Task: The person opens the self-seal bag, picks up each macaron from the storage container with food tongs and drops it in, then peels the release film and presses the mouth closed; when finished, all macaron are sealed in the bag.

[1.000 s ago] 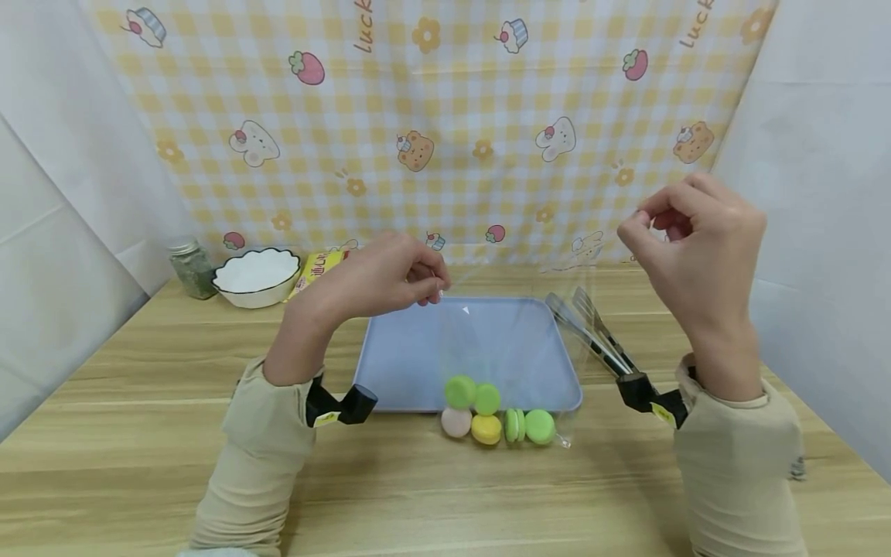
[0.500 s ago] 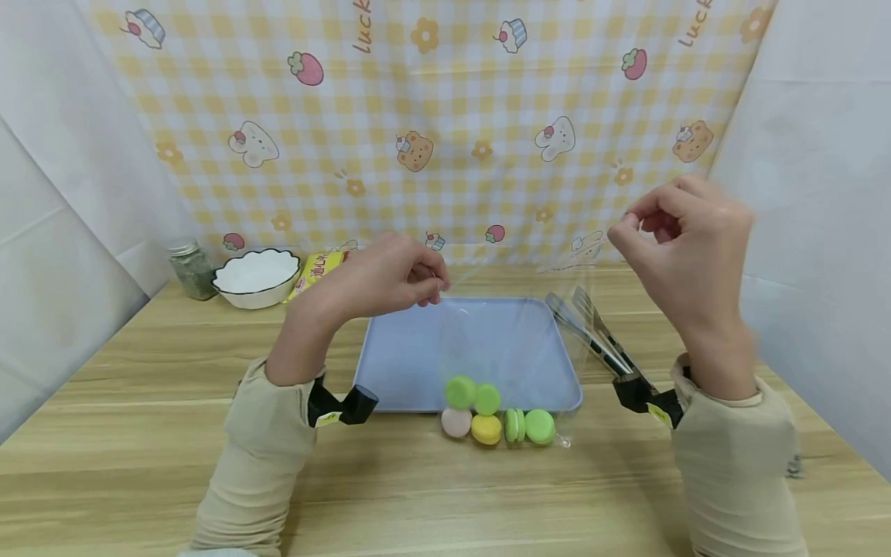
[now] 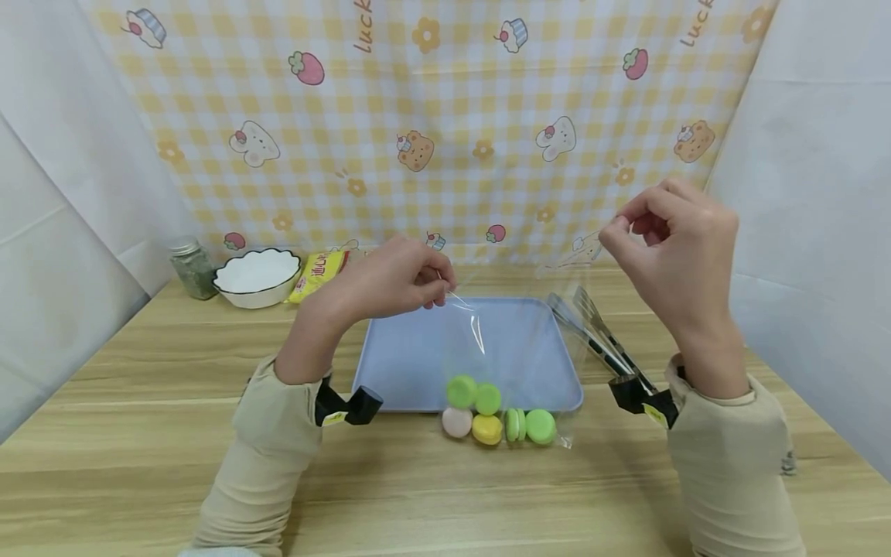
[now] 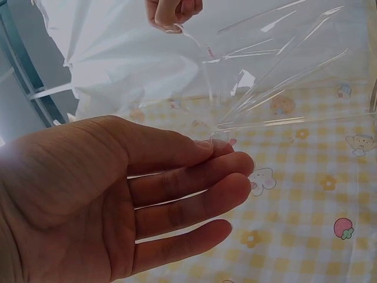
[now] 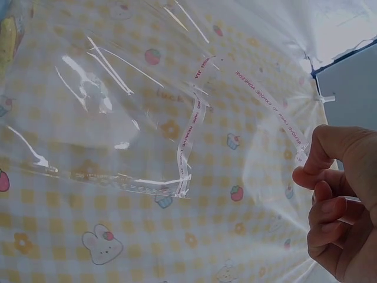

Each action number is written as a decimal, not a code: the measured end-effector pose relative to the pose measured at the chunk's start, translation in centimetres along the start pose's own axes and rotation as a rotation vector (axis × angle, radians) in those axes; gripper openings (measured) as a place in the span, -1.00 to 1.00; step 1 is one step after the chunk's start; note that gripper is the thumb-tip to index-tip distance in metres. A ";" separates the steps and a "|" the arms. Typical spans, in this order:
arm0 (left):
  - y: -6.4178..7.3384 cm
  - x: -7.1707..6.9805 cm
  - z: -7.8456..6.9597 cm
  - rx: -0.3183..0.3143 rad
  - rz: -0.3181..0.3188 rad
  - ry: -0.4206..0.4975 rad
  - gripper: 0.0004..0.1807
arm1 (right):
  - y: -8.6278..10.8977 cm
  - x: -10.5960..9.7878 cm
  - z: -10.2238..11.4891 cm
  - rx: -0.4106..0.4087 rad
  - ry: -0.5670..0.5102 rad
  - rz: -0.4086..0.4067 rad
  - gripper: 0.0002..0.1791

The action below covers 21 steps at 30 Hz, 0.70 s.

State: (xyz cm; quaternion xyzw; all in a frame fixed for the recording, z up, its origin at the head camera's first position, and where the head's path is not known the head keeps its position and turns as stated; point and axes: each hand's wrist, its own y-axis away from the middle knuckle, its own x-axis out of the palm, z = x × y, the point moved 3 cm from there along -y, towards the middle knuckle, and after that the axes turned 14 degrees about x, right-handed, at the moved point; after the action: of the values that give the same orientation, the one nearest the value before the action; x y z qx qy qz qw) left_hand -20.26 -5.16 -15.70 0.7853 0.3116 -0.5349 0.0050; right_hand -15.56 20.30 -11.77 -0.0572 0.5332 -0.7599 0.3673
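Note:
A clear plastic bag (image 5: 112, 141) hangs over the table with several macarons (image 3: 487, 429) at its bottom: green, yellow and pale pink. My left hand (image 3: 397, 280) pinches the bag's upper edge between thumb and index finger, its other fingers extended in the left wrist view. Higher up on the right, my right hand (image 3: 685, 267) pinches the end of a thin clear release strip (image 5: 268, 103) with red lettering. That strip stretches from the bag's mouth, partly lifted off, and the rest still lies along the edge.
Behind the bag lies a light blue tray (image 3: 397, 363), with metal tongs (image 3: 592, 333) at its right. A white scalloped bowl (image 3: 257, 277), a jar of green flakes (image 3: 192, 269) and a yellow packet (image 3: 320, 272) stand at the back left.
My right hand has moved left and slightly down, still pinching the strip. My left hand has shifted a little to the right; the macarons have barely moved.

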 end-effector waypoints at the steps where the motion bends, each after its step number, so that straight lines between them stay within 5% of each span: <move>1: 0.0 0.0 0.0 -0.001 -0.001 0.000 -0.84 | 0.0 0.0 0.0 0.000 0.000 0.000 -0.86; 21: -0.1 0.0 0.1 -0.012 0.006 0.011 -0.84 | -0.5 -0.7 -0.7 0.015 0.004 -0.016 -0.84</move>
State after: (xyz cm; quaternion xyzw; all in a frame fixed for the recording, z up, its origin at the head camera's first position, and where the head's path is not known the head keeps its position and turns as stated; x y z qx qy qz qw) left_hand -20.43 -5.13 -15.72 0.7893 0.3125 -0.5285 0.0096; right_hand -15.65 21.31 -11.48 -0.0573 0.5276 -0.7671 0.3606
